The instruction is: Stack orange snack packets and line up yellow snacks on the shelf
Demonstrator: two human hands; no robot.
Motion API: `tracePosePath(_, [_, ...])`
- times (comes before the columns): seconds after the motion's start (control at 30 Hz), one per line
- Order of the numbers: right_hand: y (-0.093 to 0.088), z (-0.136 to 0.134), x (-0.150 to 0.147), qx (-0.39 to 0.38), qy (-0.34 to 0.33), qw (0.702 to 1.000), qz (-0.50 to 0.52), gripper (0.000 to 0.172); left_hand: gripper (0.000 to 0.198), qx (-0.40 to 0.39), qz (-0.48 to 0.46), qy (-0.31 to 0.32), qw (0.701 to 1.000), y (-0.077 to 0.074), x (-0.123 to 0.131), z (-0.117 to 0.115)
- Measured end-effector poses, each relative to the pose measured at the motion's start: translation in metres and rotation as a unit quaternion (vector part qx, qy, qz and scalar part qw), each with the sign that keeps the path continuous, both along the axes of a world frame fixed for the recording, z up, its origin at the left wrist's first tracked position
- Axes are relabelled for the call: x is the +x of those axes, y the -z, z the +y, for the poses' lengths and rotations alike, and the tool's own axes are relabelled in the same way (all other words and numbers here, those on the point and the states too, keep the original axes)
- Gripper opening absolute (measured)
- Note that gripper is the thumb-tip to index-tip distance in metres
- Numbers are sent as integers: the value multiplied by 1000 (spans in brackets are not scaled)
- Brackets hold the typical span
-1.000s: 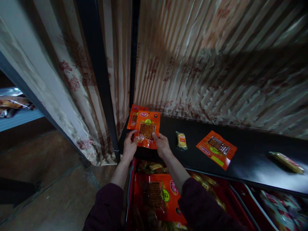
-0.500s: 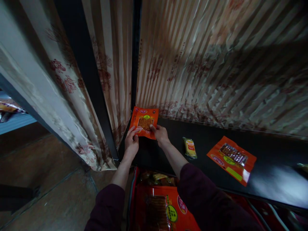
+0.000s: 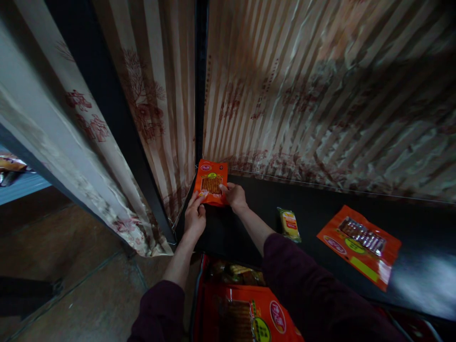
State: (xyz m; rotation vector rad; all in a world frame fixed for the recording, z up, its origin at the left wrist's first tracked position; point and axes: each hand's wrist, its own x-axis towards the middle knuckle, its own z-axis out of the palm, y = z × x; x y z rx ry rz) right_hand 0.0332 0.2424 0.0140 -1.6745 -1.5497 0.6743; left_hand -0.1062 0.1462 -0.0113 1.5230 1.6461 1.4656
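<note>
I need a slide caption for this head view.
Left hand and right hand on an orange packet in a corner of the black shelf.

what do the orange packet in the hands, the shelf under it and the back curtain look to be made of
Orange packet: probably glossy plastic film; a see-through window shows brown contents.
Shelf: smooth, black, semi-gloss, with a pale reflection at right; painted metal or laminate, can't tell.
Back curtain: likely thin printed cloth, with soft folds and reddish motifs; fibre unclear.
</note>
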Motion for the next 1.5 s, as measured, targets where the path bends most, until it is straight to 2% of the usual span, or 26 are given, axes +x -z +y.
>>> tracePosePath(0.17, [11,0,0,2,0,999,-42,26,38,-22,-2,10,1000,1,0,1])
tracePosePath(0.37, [9,0,-3,-10,26,991,-133,20,41,-29,-7,19,999,0,0,0])
tracePosePath(0.7, [15,-1,-9,18,52,995,-87,14,43,-34,13,33,999,4,2,2])
tracePosePath(1.13, [13,-2,-15,38,43,995,-87,14,39,-35,22,30,999,13,1,5])
tracePosePath(1.27, [11,-4,-19,33,65,991,-115,20,40,-28,32,30,999,15,1,6])
tracePosePath(1.4, [6,-12,-21,32,82,981,-173,40,41,-27,57,27,998,17,1,7])
tracePosePath(1.5, [-1,-18,-25,77,44,964,-252,47,42,-14,55,25,998,19,2,8])
